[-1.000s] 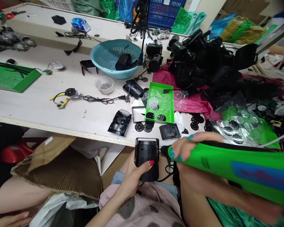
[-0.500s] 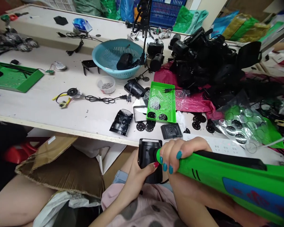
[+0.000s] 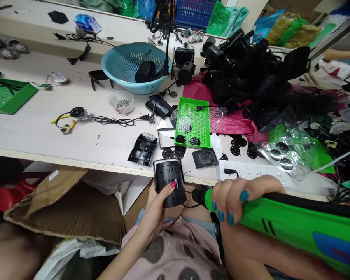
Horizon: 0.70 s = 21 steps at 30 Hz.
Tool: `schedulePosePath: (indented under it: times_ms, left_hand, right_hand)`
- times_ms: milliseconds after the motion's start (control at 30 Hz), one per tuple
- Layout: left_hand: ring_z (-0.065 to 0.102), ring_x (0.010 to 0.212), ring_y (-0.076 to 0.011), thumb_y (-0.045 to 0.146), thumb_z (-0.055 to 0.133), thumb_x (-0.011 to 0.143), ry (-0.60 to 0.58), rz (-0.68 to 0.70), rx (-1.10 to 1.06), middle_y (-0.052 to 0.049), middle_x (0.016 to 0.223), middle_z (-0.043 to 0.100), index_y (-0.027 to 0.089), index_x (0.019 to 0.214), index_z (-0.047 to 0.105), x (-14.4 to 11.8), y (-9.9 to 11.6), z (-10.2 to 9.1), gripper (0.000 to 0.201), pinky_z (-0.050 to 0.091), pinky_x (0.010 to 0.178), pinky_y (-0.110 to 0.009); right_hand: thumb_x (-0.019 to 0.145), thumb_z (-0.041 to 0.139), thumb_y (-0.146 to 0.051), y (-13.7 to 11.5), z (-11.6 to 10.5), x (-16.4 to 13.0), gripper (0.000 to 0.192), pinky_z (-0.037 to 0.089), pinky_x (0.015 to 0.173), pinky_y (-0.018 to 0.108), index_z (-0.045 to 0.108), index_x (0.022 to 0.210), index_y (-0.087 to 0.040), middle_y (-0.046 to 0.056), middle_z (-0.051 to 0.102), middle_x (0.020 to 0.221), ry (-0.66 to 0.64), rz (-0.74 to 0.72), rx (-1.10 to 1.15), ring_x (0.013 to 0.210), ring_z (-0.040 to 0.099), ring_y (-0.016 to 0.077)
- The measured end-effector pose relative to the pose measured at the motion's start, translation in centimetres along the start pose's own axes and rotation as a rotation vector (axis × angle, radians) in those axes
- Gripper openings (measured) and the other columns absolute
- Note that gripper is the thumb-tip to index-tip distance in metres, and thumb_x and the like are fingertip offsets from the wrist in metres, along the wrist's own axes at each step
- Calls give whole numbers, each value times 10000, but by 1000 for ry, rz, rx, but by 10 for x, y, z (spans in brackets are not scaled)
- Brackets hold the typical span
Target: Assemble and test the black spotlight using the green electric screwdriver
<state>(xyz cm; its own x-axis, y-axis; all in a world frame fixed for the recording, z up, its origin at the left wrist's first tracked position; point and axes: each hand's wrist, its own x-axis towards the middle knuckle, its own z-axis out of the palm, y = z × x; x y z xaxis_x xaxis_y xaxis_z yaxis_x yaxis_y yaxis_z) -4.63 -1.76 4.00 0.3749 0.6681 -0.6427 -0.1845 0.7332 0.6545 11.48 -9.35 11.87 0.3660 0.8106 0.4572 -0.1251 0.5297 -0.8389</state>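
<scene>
My left hand (image 3: 160, 200) is closed around a black plastic housing (image 3: 169, 177) with slots in its side, held at the table's front edge above my lap. A cord hangs from that housing. In my right hand (image 3: 236, 194) is a green electric screwdriver (image 3: 280, 217) with a black top strip, its fingers wrapped near the front end. The screwdriver's tip points left, a short way to the right of the housing and apart from it. On the table just beyond lie an opened black shell (image 3: 142, 149) and a black square cover (image 3: 205, 158).
A green perforated tray (image 3: 205, 142) holds black discs. A blue colander (image 3: 111, 74), a cup of screws (image 3: 130, 107) and a corded disc assembly (image 3: 77, 112) stand left of it. A white power strip (image 3: 262, 169) lies at the right front; a black parts heap (image 3: 251, 74) sits behind.
The screwdriver has drawn back to the right, off the housing. My left hand has moved the housing left and turned it, so its slotted side now shows.
</scene>
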Motion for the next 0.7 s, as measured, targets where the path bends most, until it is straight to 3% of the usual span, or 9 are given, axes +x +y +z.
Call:
schedulePosePath:
  times_ms: [100, 167, 233, 333, 400, 567, 633, 700]
  left_hand:
    - [665, 889, -210, 357, 869, 614, 0, 9, -10, -48, 985, 725, 159, 1141, 654, 0, 1, -1, 603, 548, 774, -282]
    - [668, 896, -207, 366, 859, 637, -16, 8, -13, -48, 1005, 726, 167, 1132, 650, -1, 0, 0, 573, 554, 785, -285]
    - [672, 864, -194, 361, 852, 656, -29, 21, -4, -43, 992, 727, 173, 1116, 648, -3, -1, 2, 537, 558, 770, -281]
    - [663, 793, -156, 329, 854, 659, -31, 47, 12, -13, 908, 719, 174, 1064, 664, -5, -2, 5, 474, 545, 729, -239]
    - [669, 793, -152, 320, 856, 656, -32, 41, 10, -4, 896, 721, 180, 1035, 670, -6, -1, 7, 444, 539, 723, -226]
    - [691, 845, -188, 330, 852, 664, -64, -3, -6, -32, 948, 742, 175, 1110, 669, -6, -1, 9, 506, 544, 765, -262]
    - [685, 872, -191, 333, 847, 672, -64, -14, -8, -43, 983, 742, 168, 1179, 655, -3, -1, 11, 566, 540, 785, -266]
    - [678, 870, -188, 334, 850, 669, -47, 3, 9, -46, 1003, 737, 169, 1232, 635, 0, -1, 13, 625, 535, 788, -267]
  right_hand:
    - [952, 595, -446, 8, 15, -8, 159, 477, 458, 290, 645, 1004, -304, -59, 577, 500, 202, -26, -33, 419, 547, 157]
    - [934, 619, -459, 12, 21, -10, 180, 485, 471, 295, 641, 1004, -295, -49, 580, 517, 211, -2, -15, 450, 556, 160]
    - [950, 588, -463, 13, 18, -10, 194, 511, 498, 316, 637, 1019, -288, -26, 624, 560, 104, 39, -11, 489, 592, 173]
    - [979, 534, -436, 15, 1, -6, 194, 549, 532, 350, 631, 1042, -281, 9, 695, 634, -161, 81, -16, 554, 657, 200]
    - [969, 554, -430, 17, -9, -3, 179, 549, 519, 338, 626, 1051, -288, 1, 697, 631, -221, 71, -1, 549, 657, 195]
    - [956, 570, -432, 19, -5, -4, 202, 525, 503, 326, 654, 1070, -288, -8, 647, 574, -134, 44, 43, 505, 608, 185]
    - [948, 570, -435, 12, 8, -7, 214, 498, 487, 316, 663, 1037, -264, -12, 597, 539, 17, 18, 20, 471, 556, 173]
    - [947, 562, -440, 1, 23, -11, 206, 465, 480, 307, 652, 997, -262, -26, 533, 513, 260, -13, -17, 445, 500, 161]
